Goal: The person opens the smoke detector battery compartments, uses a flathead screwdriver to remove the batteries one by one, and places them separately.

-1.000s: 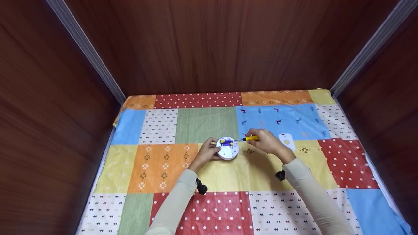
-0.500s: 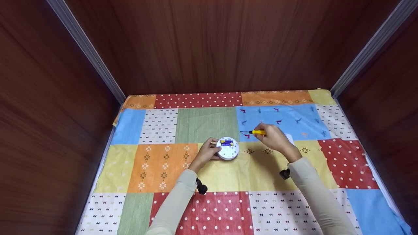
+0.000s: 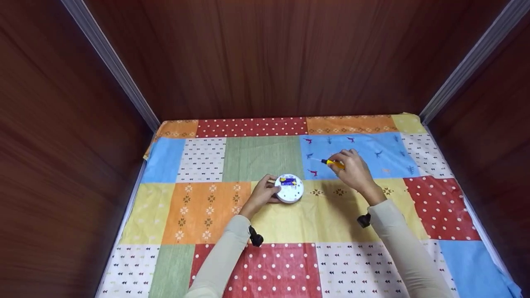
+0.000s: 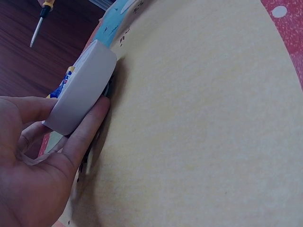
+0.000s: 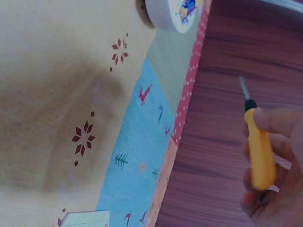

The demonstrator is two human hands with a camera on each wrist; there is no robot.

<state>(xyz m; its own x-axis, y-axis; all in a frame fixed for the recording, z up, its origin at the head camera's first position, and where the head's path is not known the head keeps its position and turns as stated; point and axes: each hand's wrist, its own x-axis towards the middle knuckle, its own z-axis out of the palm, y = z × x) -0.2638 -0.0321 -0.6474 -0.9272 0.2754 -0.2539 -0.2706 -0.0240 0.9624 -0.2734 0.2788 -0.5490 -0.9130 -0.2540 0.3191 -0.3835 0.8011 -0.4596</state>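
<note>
In the head view my left hand [image 3: 260,195] grips a white round device [image 3: 291,193] near the middle of the cloth, face up. Blue-purple and yellow batteries [image 3: 288,181] sit in its face. The left wrist view shows my thumb on the near edge of the device [image 4: 85,90] and fingers underneath it, close over the cloth. Up and to the right, my right hand [image 3: 352,170] holds a screwdriver [image 3: 337,164] by its yellow handle, raised and apart from the device. Its thin shaft points left in the head view; the right wrist view shows the screwdriver [image 5: 261,153] between thumb and fingers.
A patchwork cloth [image 3: 290,223] covers the table. A white flat piece [image 5: 86,219] lies on it at the lower edge of the right wrist view; my right hand hides it in the head view. Brown wood-grain panels [image 3: 269,58] stand at the back and both sides.
My right hand has drawn the screwdriver away from the device's edge, up and to the right, and its shaft now tilts differently. My left hand and the device have stayed put.
</note>
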